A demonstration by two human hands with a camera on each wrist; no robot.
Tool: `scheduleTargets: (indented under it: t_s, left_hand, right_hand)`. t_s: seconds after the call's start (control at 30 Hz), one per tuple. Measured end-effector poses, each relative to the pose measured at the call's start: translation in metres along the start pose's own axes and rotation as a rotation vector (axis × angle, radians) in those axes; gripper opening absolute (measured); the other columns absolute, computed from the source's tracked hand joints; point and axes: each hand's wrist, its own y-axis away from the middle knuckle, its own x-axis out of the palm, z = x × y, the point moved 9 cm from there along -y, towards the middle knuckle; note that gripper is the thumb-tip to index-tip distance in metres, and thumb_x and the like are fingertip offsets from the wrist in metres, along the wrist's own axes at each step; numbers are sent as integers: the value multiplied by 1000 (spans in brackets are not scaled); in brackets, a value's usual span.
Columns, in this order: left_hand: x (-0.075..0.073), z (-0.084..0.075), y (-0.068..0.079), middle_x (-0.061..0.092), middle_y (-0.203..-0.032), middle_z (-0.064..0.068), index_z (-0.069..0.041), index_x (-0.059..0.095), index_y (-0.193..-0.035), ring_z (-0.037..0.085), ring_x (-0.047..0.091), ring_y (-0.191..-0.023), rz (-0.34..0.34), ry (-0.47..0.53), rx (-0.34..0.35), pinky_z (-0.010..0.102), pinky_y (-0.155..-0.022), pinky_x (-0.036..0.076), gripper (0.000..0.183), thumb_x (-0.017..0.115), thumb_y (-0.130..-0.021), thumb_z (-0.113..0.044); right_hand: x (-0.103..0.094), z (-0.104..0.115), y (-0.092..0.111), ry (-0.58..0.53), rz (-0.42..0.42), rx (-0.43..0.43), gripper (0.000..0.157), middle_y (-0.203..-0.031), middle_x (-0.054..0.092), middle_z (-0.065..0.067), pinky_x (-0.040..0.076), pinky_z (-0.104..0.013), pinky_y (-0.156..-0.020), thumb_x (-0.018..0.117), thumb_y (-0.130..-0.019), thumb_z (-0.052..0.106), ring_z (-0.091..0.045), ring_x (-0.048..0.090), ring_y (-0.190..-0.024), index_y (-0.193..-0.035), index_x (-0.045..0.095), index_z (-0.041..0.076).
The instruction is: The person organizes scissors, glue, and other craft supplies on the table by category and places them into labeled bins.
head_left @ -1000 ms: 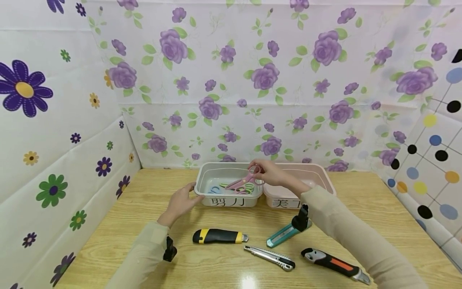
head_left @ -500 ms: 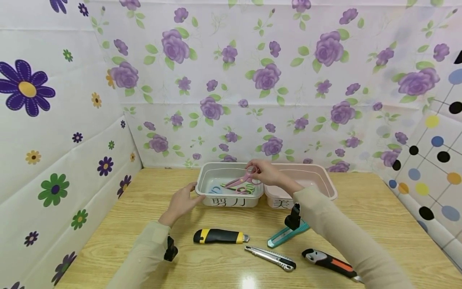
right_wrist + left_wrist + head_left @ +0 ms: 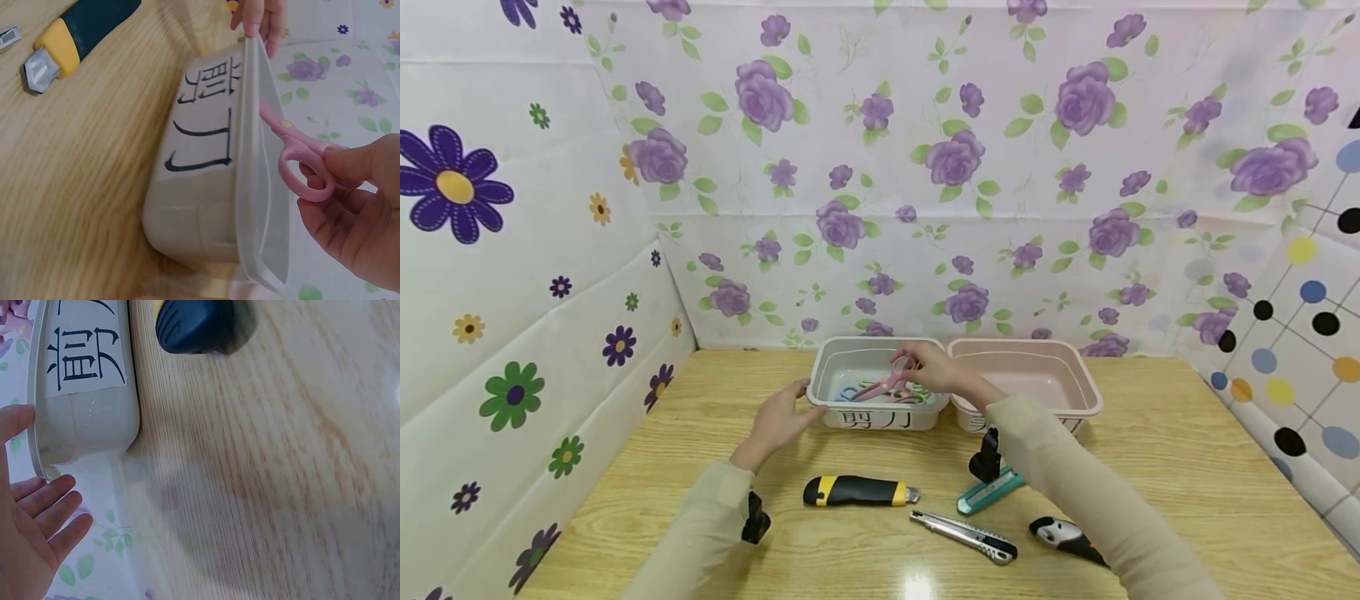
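My right hand (image 3: 931,368) holds pink scissors (image 3: 891,381) by the handles over the pale grey bin (image 3: 880,409). The right wrist view shows its thumb and fingers round the pink loops (image 3: 307,170), with the blades dipping behind the bin's rim (image 3: 245,187). Inside the bin lie blue-handled scissors (image 3: 848,392) and some green and pink ones, partly hidden by my right hand. My left hand (image 3: 781,425) touches the bin's near left corner, thumb at the front rim and loosely extended fingers (image 3: 59,512) at the end. Black characters mark the bin's front.
A pink bin (image 3: 1093,400) stands right beside the grey one. In front lie a yellow-and-black utility knife (image 3: 859,491), a silver one (image 3: 962,535), a teal one (image 3: 985,493) and a black-and-white one (image 3: 1063,535), the last two partly under my right sleeve. Flowered cloth hangs behind.
My right hand has moved left and slightly down with the pink scissors, further over the grey bin. The right sleeve now covers more of the black-and-white knife. My left hand stays put.
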Motion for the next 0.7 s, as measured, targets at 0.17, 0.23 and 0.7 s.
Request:
scheduleTargets:
  t_s: [0.17,0.23,0.7]
  left_hand:
    - [0,0,1,58,-119,18,0,47,-129,35,53,-110,7,11,-7,53,-90,41,62,64,-82,-37]
    - [0,0,1,58,-119,18,0,47,-129,35,53,-110,11,11,-9,53,-90,41,62,64,-82,-37]
    - [-2,-2,2,60,-116,17,1,47,-129,34,55,-107,-8,1,9,50,-88,44,63,64,-82,-37]
  right_hand:
    - [8,-1,0,-13,9,15,27,-77,58,-10,37,-22,-53,53,-87,-1,-14,49,-61,-114,56,-2]
    - [9,-2,-1,-16,8,19,27,-75,57,-10,37,-22,-52,52,-88,-1,-12,46,-59,-114,55,-2]
    - [13,-6,-1,-46,-10,55,25,-81,57,-9,43,-22,-56,53,-87,0,-12,52,-66,-112,57,-1]
